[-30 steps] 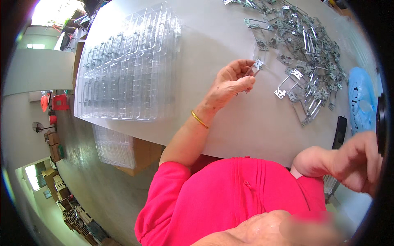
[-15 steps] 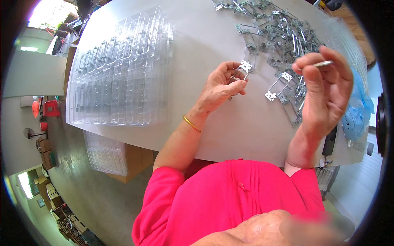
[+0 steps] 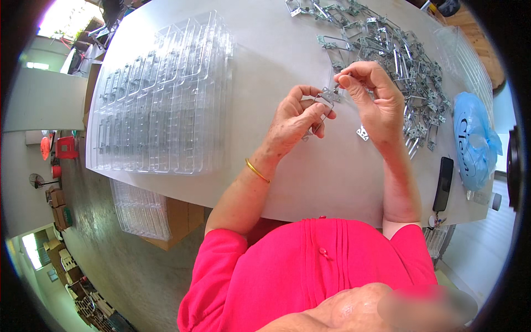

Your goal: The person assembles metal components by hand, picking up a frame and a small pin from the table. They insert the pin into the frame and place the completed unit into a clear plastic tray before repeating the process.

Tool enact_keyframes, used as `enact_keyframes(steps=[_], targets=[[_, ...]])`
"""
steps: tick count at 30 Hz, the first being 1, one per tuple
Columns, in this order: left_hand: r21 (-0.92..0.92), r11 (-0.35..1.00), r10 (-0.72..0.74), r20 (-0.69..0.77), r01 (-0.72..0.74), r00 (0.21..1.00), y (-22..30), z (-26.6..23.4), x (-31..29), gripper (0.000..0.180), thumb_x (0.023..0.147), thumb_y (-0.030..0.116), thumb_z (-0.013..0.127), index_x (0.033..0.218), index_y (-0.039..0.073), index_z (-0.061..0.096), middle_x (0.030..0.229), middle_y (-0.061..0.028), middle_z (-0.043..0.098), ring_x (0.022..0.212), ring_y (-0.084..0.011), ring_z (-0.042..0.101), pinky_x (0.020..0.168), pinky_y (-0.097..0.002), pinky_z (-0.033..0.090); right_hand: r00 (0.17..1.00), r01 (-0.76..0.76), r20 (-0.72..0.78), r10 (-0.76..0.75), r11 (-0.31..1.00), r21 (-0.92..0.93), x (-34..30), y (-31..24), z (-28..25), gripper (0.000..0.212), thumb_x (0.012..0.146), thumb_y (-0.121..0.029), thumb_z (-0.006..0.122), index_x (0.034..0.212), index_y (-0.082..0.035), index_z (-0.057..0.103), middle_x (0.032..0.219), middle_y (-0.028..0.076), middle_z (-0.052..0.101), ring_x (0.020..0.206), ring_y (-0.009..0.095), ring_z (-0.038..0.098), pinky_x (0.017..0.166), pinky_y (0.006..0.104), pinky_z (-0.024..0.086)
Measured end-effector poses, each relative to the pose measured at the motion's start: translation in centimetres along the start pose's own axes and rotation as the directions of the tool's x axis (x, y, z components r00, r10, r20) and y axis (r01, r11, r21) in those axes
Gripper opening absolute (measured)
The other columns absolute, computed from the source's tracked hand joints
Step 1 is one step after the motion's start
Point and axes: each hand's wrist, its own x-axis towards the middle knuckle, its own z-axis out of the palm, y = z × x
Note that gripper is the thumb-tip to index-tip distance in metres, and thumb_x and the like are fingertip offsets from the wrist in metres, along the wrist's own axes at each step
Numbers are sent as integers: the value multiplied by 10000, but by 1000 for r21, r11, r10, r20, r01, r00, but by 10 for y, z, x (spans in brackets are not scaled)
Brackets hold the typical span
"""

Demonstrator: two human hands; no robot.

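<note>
My left hand (image 3: pixel 296 117) is closed on a small metal bracket (image 3: pixel 331 95), a wire frame with flat, holed end plates. Its upper plate stands out past my fingertips. Close against that plate, my right hand (image 3: pixel 377 102) has thumb and fingers pinched together. The slim metal piece it held half a second ago is almost wholly hidden by the fingers now. Just beyond and to the right lies a spread-out pile of similar brackets (image 3: pixel 387 47). One loose bracket (image 3: pixel 362 133) shows partly below my right hand.
Stacked clear plastic trays (image 3: pixel 166 110) with brackets in them fill the table's left side. At the right are a blue plastic bag (image 3: pixel 474 144), a black phone-like device (image 3: pixel 443 184) and more clear plastic (image 3: pixel 464 52). Below the table's left edge, clear trays (image 3: pixel 138 210) stand by a cardboard box (image 3: pixel 185 221).
My right hand has come down and left from above the pile's right side to the bracket in my left hand. My left hand has barely moved and keeps its hold.
</note>
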Motion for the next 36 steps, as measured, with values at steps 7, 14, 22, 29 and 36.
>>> enact_keyframes(steps=[7,14,22,29,36], targets=[[-69,997,48,29,-46,998,-3,-2,-1,273,1075,171,518,1265,-23,493,985,-218,721,641,-151,659,569,-247,529,999,-15,36,17,999,-38,-1,9,8,73,948,-80,735,987,-45,684,904,12,719,834,100,664,779,270,544],[-86,994,69,15,-68,997,-2,-2,-2,260,1086,187,495,1245,-16,524,985,-223,726,642,-158,672,567,-253,547,998,-18,51,22,997,-79,-1,11,10,80,948,-94,740,979,-50,681,898,12,725,844,105,674,787,272,547],[-58,997,49,28,-47,998,1,-2,-1,243,1092,198,485,1233,9,545,985,-232,734,624,-147,662,559,-245,537,997,12,73,-5,996,-93,0,16,10,90,939,-104,750,976,-60,681,894,19,731,853,117,688,787,278,551],[-9,998,63,11,-63,998,2,-1,-2,236,1092,200,491,1227,13,546,975,-205,739,619,-129,653,557,-240,531,994,50,98,-37,990,-134,-1,12,8,82,937,-87,739,975,-58,673,929,54,747,889,162,719,774,302,554],[50,994,94,-1,-93,996,2,0,-6,255,1093,205,489,1261,15,505,968,-174,734,618,-122,647,554,-233,492,984,118,154,-86,970,-212,-4,22,17,52,946,-52,694,990,-50,665,996,91,752,912,198,732,767,327,560]])
